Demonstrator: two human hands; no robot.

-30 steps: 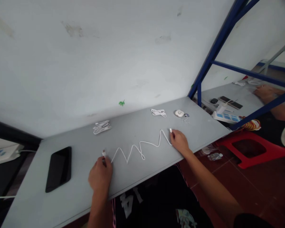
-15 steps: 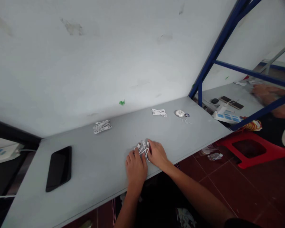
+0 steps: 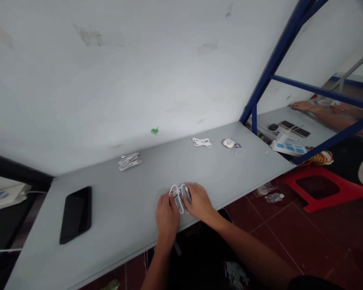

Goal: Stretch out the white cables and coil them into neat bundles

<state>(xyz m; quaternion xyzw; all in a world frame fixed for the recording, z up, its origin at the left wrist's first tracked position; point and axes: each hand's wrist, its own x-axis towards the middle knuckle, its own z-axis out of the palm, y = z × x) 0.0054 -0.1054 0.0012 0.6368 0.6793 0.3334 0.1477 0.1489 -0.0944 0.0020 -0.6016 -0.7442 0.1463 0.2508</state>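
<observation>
A white charging cable, looped in a loose coil, is between my two hands near the front edge of the grey table. My left hand has its fingers closed on the coil's left side. On the right side, my right hand grips the coil between thumb and fingers, close to a white plug end. Farther back lie two more bundled white cables, one bundle by the wall at left and another bundle at right.
A black phone lies at the table's left. At the right are a white earphone case, a blue metal frame and a red stool. Beyond the frame, a co-worker's arm reaches over another table with a power strip.
The cable's loops have been turned and now rise rounder between my hands. My left hand has shifted slightly left and down. Beyond the frame, the co-worker's hand has reached farther left.
</observation>
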